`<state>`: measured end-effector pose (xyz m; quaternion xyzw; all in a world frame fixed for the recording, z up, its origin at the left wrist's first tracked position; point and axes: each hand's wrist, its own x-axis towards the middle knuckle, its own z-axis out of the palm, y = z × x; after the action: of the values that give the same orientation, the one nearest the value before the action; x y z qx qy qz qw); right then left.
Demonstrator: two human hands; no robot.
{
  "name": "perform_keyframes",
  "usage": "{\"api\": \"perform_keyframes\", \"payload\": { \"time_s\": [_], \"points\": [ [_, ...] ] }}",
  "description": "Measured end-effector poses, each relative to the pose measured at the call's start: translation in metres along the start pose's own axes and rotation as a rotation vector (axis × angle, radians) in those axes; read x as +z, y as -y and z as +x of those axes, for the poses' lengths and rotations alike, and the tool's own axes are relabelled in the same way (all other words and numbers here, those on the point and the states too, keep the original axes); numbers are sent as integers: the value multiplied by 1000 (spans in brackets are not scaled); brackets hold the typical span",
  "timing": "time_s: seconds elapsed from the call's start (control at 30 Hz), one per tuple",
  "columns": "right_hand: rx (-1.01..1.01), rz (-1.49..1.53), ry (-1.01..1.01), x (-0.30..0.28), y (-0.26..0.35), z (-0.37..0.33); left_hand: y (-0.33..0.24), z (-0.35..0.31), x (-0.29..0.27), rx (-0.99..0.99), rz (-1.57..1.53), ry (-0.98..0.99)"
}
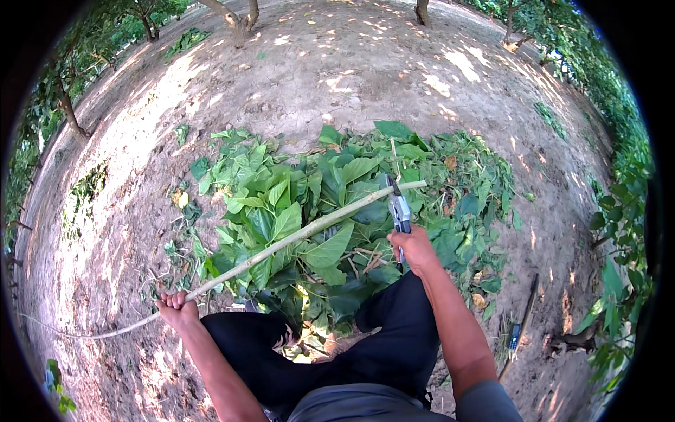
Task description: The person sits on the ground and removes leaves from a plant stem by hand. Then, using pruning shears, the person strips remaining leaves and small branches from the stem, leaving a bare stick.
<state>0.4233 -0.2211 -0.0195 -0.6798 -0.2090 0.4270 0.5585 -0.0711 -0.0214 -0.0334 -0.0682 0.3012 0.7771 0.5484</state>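
My left hand (178, 310) is closed round a long, pale, stripped branch (302, 233) at the lower left. The branch rises to the right across a heap of green leaves (281, 200), and its thin end trails off behind my left hand. In my right hand (415, 249) is a pair of pruning shears (400, 209), gripped by the handles. The shears' head is at the branch near its right end; whether the blades touch the wood cannot be made out. Below the branch, several short cut twig pieces (365, 260) lie among the leaves.
My bent knees (401, 316) flank the near side of the heap. To the right, a thin dark stick (524, 309) and a small blue-and-black object (515, 337) lie on the bare soil. Tree trunks (239, 24) stand at the back, and leafy bushes (622, 281) edge the right.
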Motion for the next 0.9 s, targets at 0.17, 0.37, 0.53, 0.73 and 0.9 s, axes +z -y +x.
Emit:
{"api": "perform_keyframes", "payload": {
  "time_s": [0.17,0.37,0.53,0.73,0.9],
  "points": [
    [-40,-19,-7,0,1,-1,2,-6,5,21,17,-7],
    [-22,-23,-25,3,1,-8,1,-10,7,55,28,-28],
    [-24,-47,-30,-1,-3,-8,2,-14,10,80,32,-43],
    [1,8,22,-4,-2,-6,-1,-10,6,63,-7,-28],
    [18,98,55,-4,3,-9,0,-8,7,87,14,-58]
  ]
}}
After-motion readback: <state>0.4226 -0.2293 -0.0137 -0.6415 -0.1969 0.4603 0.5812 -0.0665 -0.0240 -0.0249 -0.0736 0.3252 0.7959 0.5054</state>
